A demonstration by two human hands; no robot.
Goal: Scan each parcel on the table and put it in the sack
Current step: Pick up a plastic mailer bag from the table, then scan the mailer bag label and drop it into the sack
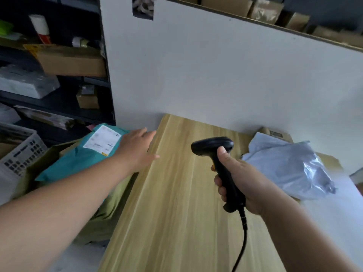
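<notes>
A teal parcel (82,154) lies in the sack (110,205) left of the table (176,193), beneath the open-fingered left hand (135,148). Above the table, the right hand (241,181) grips a black scanner (218,163); a grey parcel (290,165) lies right of it.

Teal parcel (82,160) (white label up) lies tilted atop the olive sack (110,209), just beneath the left fingers (145,134); grey parcel (290,169) lies crumpled beyond the right fingers (220,185).

No text is showing clearly enough to read. The white shipping label (103,139) on the teal parcel (78,156), lying just left of the wooden table (176,193), is carrying only blurred print and a small yellow mark.
</notes>
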